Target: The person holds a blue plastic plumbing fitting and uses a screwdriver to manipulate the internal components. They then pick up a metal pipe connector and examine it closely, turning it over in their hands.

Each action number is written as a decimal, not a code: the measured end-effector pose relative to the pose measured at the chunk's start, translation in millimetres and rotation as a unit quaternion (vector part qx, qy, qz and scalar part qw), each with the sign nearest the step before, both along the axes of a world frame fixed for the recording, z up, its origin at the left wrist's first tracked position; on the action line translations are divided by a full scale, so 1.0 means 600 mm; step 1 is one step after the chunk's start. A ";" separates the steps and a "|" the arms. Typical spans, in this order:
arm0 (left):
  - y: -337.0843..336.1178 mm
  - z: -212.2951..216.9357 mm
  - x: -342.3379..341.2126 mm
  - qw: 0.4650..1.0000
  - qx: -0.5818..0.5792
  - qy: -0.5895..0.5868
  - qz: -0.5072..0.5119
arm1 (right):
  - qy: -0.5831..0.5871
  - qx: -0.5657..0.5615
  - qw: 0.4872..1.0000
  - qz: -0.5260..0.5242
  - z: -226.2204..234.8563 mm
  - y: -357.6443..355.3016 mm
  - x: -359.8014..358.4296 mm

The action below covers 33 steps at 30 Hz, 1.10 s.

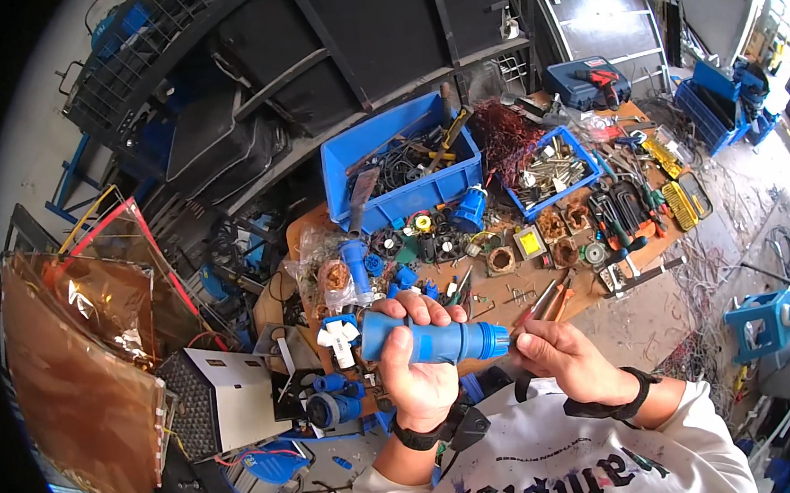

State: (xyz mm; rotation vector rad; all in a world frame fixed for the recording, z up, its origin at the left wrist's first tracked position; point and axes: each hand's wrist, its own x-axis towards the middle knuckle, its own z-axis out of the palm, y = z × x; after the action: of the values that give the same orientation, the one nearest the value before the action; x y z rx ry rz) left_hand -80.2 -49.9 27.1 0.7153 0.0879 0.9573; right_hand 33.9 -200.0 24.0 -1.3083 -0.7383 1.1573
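Note:
A blue industrial plug (440, 342) lies across my left hand (419, 377), whose fingers and thumb wrap round its wide body. Its ribbed, narrow end points right. Right at that end, my right hand (573, 362) is closed, thumb pressed to curled fingers; what they pinch is too small and hidden to name. Just beyond my left hand, another blue plug (356, 267) rests on the brown worktable (495, 299). Beside the held plug's wide end is a white and blue part (338, 337). Pliers with orange handles (562, 297) lie just past my right hand.
A blue crate (410, 209) of cables and tools stands at the back, beside a smaller blue tray (556, 195) of metal pieces. Further right are a red drill (602, 80) and a yellow bit case (688, 204). Left stands a white box (239, 399); at right, a blue stool (762, 320).

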 end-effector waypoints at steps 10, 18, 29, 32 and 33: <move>-0.006 0.015 0.010 0.999 0.003 0.042 0.028 | -0.311 0.080 0.946 -0.049 -0.006 -0.004 0.016; -0.021 0.008 0.028 0.991 0.111 0.066 0.039 | -0.005 0.063 0.997 -0.053 -0.065 0.003 0.013; -0.037 0.029 0.051 0.918 0.354 0.135 0.114 | 0.328 0.052 0.937 -0.107 -0.119 0.033 0.014; -0.043 0.029 0.055 0.912 0.369 0.127 0.129 | 0.315 0.054 0.941 -0.109 -0.087 0.036 0.005; -0.044 0.030 0.056 0.910 0.375 0.124 0.130 | 0.311 0.056 0.942 -0.111 -0.082 0.036 0.004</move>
State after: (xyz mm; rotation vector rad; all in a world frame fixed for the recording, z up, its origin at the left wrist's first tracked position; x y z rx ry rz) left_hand -46.7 -76.3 45.1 1.5689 0.0358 1.1573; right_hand 36.4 -178.6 -24.9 -0.8271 -0.1793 1.2289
